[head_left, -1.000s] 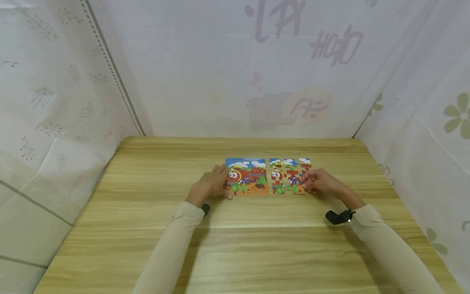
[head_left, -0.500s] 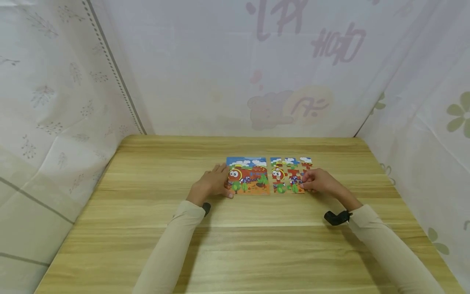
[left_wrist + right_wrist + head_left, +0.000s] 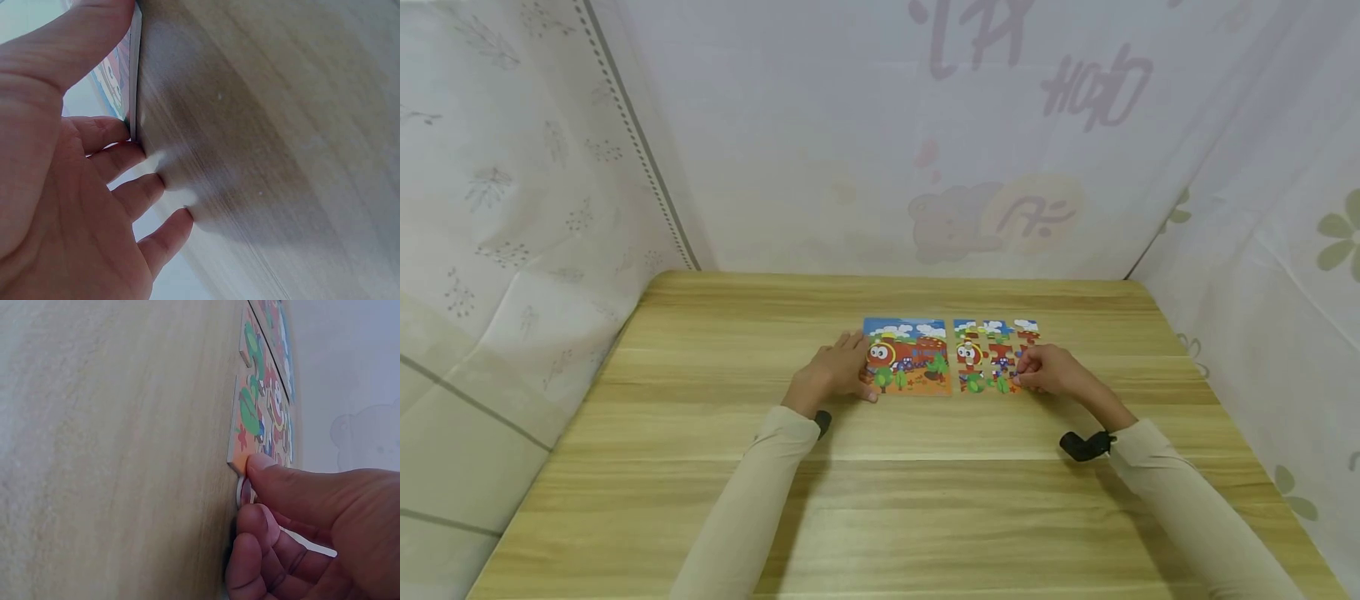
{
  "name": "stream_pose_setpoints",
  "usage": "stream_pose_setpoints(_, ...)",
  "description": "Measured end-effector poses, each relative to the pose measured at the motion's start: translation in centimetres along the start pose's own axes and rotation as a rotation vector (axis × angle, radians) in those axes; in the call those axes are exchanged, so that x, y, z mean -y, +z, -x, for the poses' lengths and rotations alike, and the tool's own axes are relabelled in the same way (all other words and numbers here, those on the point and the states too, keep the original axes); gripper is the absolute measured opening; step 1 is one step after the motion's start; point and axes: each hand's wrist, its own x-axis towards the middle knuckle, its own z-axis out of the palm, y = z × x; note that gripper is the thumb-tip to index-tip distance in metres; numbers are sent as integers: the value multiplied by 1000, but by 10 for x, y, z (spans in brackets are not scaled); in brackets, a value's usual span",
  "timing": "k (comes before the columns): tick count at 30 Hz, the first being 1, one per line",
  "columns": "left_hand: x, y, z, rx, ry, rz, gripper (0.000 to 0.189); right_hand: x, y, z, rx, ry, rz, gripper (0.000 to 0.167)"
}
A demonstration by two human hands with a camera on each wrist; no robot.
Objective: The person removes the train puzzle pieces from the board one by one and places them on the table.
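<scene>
A picture board [image 3: 907, 354] with a red cartoon train lies on the table. My left hand [image 3: 831, 371] rests at its left side, fingers spread along the edge; in the left wrist view the thumb crosses the board's edge and the fingertips touch the wood. To the right, jigsaw pieces [image 3: 968, 353] are laid out in a gapped grid with the same picture. At the grid's lower right corner my right hand [image 3: 1054, 371] pinches an orange jigsaw piece [image 3: 242, 439] with a red starfish, thumb on its face. The curled fingers partly hide its near end.
The wooden table [image 3: 880, 517] stretches toward me and to both sides. Patterned fabric [image 3: 820, 142] hangs behind and at the sides. A black wrist camera [image 3: 1086, 446] sits at the right cuff.
My right hand has shifted very slightly left with the orange piece. The left hand keeps its place beside the board. The head view has tilted a little.
</scene>
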Motion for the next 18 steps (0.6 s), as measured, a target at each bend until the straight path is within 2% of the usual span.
stream_pose_setpoints(11,0,-1,1,-1,1,5,105,0,-4,0,-5,12,-5,13)
stream_pose_setpoints(14,-1,-1,1,1,3,3,105,2,-7,0,-20,25,-24,13)
stream_pose_setpoints(18,0,-2,1,3,-7,5,105,6,-8,-3,-51,4,-20,11)
